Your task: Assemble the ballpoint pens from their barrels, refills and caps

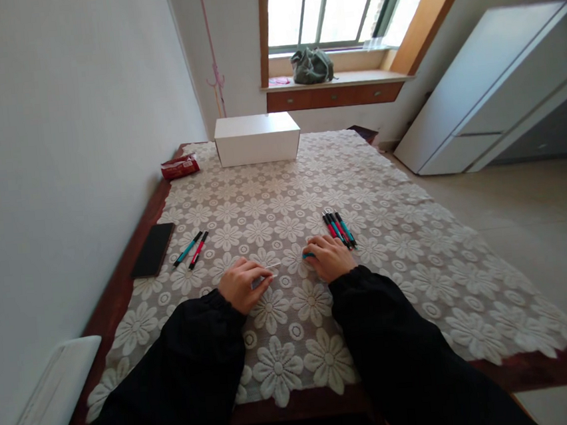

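My left hand (244, 284) is low over the lace tablecloth, thumb and fingers closed in a pinch. A thin whitish stick (272, 265) pokes out from its fingertips; its kind is too small to make out. To the right, my right hand (328, 257) rests with curled fingers around a small teal piece (308, 255), most of it hidden. Just beyond that hand lie several red, teal and black pens (340, 227) side by side. On the left, a teal pen (187, 248) and a red pen (198, 250) lie apart from my left hand.
A black flat tablet-like object (153, 250) lies by the left table edge, near the wall. At the far end stand a white box (257, 139) and a red packet (179, 167). A white long device (51, 402) is at the near left corner. The tablecloth (282, 199) covers the table.
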`<state>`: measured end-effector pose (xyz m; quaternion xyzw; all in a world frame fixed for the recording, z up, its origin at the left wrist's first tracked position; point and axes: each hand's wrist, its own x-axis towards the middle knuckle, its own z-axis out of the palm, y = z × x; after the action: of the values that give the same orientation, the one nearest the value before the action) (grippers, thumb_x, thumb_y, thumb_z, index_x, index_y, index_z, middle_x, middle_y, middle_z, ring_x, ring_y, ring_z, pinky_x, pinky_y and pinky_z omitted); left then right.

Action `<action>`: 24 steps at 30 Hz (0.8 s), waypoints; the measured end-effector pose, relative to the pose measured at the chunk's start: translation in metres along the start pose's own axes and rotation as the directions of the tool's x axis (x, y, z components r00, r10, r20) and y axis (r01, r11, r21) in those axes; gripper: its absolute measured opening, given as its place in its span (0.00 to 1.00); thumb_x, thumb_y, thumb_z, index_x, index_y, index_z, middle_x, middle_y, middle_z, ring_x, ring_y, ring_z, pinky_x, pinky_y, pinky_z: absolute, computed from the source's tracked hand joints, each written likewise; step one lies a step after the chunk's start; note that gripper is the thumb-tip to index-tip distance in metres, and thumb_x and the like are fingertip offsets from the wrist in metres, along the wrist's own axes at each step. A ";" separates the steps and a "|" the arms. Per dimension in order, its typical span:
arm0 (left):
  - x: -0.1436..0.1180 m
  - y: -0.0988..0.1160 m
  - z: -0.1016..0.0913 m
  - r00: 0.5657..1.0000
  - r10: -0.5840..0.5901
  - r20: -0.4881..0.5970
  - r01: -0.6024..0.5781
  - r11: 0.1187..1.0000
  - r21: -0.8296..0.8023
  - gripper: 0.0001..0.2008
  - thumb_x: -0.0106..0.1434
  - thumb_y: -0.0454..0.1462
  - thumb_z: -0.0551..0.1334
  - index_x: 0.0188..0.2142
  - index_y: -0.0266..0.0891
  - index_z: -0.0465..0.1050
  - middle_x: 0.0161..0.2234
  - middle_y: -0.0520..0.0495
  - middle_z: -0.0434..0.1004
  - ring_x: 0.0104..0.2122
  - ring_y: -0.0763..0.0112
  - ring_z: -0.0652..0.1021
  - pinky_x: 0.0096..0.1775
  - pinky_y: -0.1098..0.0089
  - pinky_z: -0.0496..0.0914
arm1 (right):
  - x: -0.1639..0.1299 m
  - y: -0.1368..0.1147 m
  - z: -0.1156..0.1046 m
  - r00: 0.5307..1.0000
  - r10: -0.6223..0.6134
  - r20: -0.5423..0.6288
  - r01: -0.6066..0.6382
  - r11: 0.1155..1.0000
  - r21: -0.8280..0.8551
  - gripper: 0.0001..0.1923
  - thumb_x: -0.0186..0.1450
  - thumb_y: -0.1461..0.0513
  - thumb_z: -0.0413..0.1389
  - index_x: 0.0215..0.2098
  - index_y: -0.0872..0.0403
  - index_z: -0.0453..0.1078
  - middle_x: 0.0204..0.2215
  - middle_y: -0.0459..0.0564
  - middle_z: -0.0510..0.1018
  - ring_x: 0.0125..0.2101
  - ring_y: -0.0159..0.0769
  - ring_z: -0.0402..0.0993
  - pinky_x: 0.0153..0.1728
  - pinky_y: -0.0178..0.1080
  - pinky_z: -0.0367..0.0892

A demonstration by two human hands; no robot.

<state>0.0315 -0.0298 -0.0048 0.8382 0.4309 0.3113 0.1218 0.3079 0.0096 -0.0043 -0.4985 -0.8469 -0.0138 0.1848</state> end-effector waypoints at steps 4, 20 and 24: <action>0.000 -0.002 0.000 1.000 0.003 -0.016 -0.003 1.000 0.020 0.09 0.70 0.43 0.63 0.38 0.45 0.82 0.36 0.50 0.82 0.37 0.67 0.76 0.41 0.66 0.73 | -0.001 -0.012 0.003 0.994 -0.106 -0.012 0.106 0.987 0.121 0.02 0.67 0.64 0.60 0.38 0.50 0.75 0.39 0.49 0.81 0.44 0.41 0.72 0.48 0.44 0.60; 0.000 0.000 -0.001 0.998 0.061 0.034 -0.061 0.998 -0.015 0.09 0.70 0.42 0.62 0.39 0.44 0.81 0.37 0.48 0.82 0.37 0.67 0.77 0.42 0.65 0.73 | -0.004 -0.044 0.014 0.941 -0.319 -0.110 0.337 0.899 0.280 0.07 0.73 0.60 0.53 0.42 0.50 0.73 0.37 0.49 0.80 0.39 0.39 0.71 0.43 0.42 0.60; 0.001 0.001 -0.002 0.997 0.072 0.039 -0.070 0.997 -0.037 0.09 0.71 0.42 0.62 0.39 0.45 0.82 0.37 0.48 0.82 0.36 0.67 0.77 0.42 0.65 0.73 | -0.004 -0.044 0.013 0.939 -0.325 -0.110 0.343 0.899 0.271 0.06 0.73 0.60 0.54 0.42 0.51 0.73 0.36 0.49 0.80 0.38 0.39 0.71 0.43 0.42 0.60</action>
<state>0.0312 -0.0300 -0.0019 0.8567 0.3927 0.3063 0.1342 0.2685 -0.0132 -0.0109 -0.3133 -0.9066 0.0620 0.2758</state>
